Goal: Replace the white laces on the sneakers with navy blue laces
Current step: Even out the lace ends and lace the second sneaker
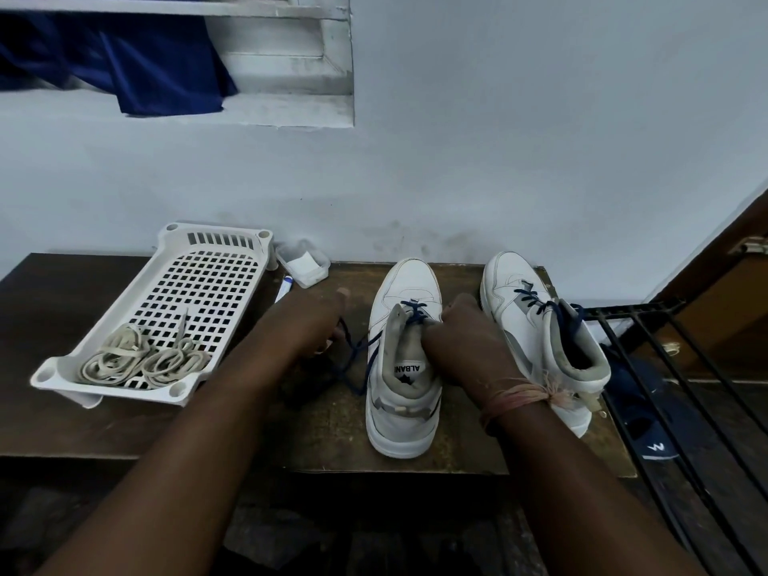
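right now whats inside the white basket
Two coiled white laces lie at the near end of the white basket; the rest shows bare grid. Anything under the coils is hidden.

Dark wooden table [324, 434], white basket [216, 259], two sneakers [405, 388], small tub [302, 264]

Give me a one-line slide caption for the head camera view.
Both hands, left hand and right hand, thread a navy lace into the nearer sneaker; old white laces lie in a tray.

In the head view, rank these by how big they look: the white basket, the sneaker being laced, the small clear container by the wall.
1. White basket, clearly the largest.
2. Sneaker being laced; it lies nearer the camera, yet looks smaller than the basket.
3. Small clear container, by far the smallest.
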### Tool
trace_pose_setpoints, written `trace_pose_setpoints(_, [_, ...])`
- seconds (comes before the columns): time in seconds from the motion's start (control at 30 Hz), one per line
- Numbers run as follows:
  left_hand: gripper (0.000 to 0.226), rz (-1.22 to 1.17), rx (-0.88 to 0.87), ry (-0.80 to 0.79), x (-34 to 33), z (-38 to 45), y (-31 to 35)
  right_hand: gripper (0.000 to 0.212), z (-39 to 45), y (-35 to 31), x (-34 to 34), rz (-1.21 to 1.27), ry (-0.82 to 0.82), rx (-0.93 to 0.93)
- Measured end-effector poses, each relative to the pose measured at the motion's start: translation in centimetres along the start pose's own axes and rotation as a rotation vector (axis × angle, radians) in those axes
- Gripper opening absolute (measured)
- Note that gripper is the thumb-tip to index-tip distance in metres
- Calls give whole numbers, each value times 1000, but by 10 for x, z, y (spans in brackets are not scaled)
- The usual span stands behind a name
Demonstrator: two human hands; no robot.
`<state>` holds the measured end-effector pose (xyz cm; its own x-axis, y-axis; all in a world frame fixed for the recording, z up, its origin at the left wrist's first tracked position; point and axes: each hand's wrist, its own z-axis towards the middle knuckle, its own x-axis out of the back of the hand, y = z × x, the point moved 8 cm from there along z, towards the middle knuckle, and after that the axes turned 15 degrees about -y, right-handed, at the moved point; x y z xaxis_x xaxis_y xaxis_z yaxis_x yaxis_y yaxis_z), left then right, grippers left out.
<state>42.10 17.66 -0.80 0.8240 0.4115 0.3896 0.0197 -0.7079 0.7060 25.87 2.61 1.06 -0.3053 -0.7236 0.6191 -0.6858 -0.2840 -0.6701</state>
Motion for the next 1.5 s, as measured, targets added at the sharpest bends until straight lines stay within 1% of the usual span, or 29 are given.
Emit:
trace_pose_setpoints(0.03, [47, 220, -19, 26, 4, 5, 2, 31, -1, -1, 0, -7, 1, 1])
trace_pose_setpoints(0.07, [46, 396, -33, 10, 2, 7, 3, 32, -2, -1, 1, -8, 5, 5])
trace_pose_setpoints(0.1, [45, 526, -24, -6, -1, 8, 2, 33, -2, -2, 1, -8, 9, 8])
trace_pose_setpoints(0.17, [46, 676, -1, -3, -3, 11, -1, 34, -3, -2, 2, -11, 6, 4])
trace_pose_setpoints(0.3, [45, 751, -13, 137, -4, -1, 8, 35, -3, -3, 2, -7, -6, 10])
trace_pose_setpoints(0.37, [42, 758, 3, 159, -5, -2, 10, 34, -3, -3, 1, -7, -8, 10])
trace_pose_setpoints(0.47, [63, 705, 34, 97, -10, -2, 6, 35, -2, -3, 0, -1, -8, 6])
trace_pose_setpoints(0.5, [65, 718, 24, 91, -12, -2, 7, 35, -2, -3, 0, -4, -8, 5])
trace_pose_setpoints(0.53, [64, 749, 15, 89, -14, -4, 10, 36, -3, -3, 1, -7, -8, 5])
trace_pose_setpoints(0.57, [58, 780, -20, 104, -15, -4, 14, 37, -3, -4, 1, -9, -10, 6])
trace_pose_setpoints(0.63, [35, 817, -97, 97, -21, -4, 22, 37, -4, -4, 2, -14, -14, 8])
trace_pose_setpoints(0.7, [19, 779, -159, 56, -27, -1, 24, 37, -4, -5, 2, -20, -16, 9])
trace_pose_setpoints(0.77, [15, 669, -229, 16, -30, 0, 27, 36, -4, -5, 1, -15, -21, 10])
trace_pose_setpoints(0.87, [38, 570, -305, 3, -36, -5, 34, 35, -4, -5, 1, -4, -24, 4])
trace_pose_setpoints(0.93, [41, 525, -308, -31, -40, -1, 32, 35, -4, -5, 1, 3, -20, -2])
trace_pose_setpoints(1.07, [22, 457, -296, -153, -44, 2, 32, 35, -6, -5, 0, 10, -22, -19])
trace_pose_setpoints(1.2, [19, 357, -252, -225, -44, 3, 29, 34, -7, -6, -1, 15, -31, -25])
trace_pose_setpoints(1.27, [13, 241, -228, -248, -46, 8, 22, 32, -7, -6, -1, 17, -37, -23])
trace_pose_setpoints(1.3, [14, 175, -235, -264, -47, 9, 21, 29, -6, -6, -1, 16, -38, -18])
trace_pose_setpoints(1.37, [29, 75, -239, -276, -47, 10, 19, 24, -5, -6, -2, 6, -40, -5])
trace_pose_setpoints(1.4, [33, 60, -222, -289, -47, 10, 18, 24, -5, -6, -2, 1, -42, -1])
trace_pose_setpoints(1.47, [21, 50, -194, -312, -48, 11, 17, 27, -5, -7, -2, -7, -47, 6])
trace_pose_setpoints(1.5, [21, 44, -174, -305, -47, 12, 16, 30, -4, -7, -1, -9, -50, 9])
